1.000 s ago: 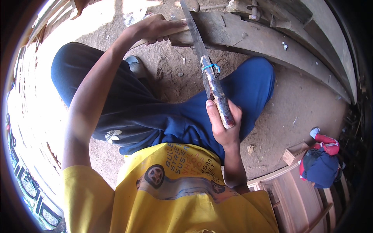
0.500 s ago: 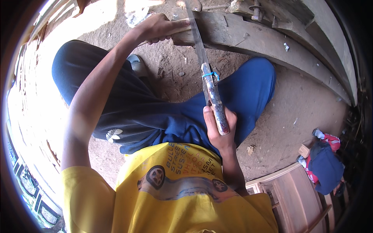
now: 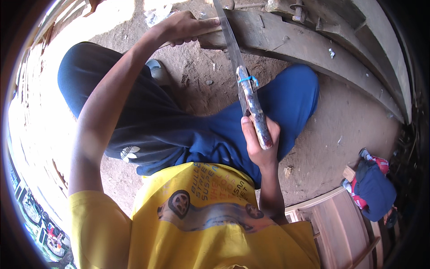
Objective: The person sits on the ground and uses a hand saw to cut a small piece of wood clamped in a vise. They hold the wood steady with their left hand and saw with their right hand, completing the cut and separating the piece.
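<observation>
- Head view: the right hand is closed around the lower part of the handle of a saw, its thumb lying along the left side.
- The saw's blade points away from the person and leaves the picture at the upper edge; a bright blue tie is wrapped round the upper handle.
- The left hand is clamped on a thin, pale wooden strip, thumb extended along the top and fingers curled beneath. The two hands are well apart.
- The strip is at the left end of a low bench of thick, weathered wood. The blade crosses there, just beside the left thumb; whether thumb and blade touch, I cannot tell.
- A bent nail stands out of the bench top, to the right of the blade.
- The person sits with knees spread, in a yellow shirt and dark blue trousers, above bare earth.
- At lower right, another person in blue and red is near a wooden block and a pale wooden panel.
</observation>
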`<state>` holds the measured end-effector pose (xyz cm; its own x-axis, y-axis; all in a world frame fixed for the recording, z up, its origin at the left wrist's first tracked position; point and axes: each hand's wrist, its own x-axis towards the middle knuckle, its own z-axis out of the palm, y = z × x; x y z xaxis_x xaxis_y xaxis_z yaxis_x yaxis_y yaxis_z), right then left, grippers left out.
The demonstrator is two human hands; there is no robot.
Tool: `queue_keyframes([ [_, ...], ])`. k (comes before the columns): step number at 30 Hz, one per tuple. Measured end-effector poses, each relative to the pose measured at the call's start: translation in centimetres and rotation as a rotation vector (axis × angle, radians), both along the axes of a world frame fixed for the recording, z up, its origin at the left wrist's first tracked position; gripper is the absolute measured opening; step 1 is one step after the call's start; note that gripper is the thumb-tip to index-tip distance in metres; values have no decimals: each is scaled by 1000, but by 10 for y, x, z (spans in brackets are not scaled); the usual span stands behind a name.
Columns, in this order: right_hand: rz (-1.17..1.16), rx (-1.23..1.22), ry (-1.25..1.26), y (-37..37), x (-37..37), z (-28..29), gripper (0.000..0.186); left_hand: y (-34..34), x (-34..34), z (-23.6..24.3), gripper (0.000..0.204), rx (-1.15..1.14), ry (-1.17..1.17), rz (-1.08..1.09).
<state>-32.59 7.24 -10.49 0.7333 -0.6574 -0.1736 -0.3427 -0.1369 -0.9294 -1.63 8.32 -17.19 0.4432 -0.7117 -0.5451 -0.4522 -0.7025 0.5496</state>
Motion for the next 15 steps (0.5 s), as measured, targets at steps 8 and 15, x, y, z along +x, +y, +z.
queue_keyframes([
  [8,52,-73,-5,-1,-12,-4,16,2,1,-1,76,-5,45,4],
  [15,44,-9,3,-2,-7,1,15,3,5,0,78,14,26,-19],
])
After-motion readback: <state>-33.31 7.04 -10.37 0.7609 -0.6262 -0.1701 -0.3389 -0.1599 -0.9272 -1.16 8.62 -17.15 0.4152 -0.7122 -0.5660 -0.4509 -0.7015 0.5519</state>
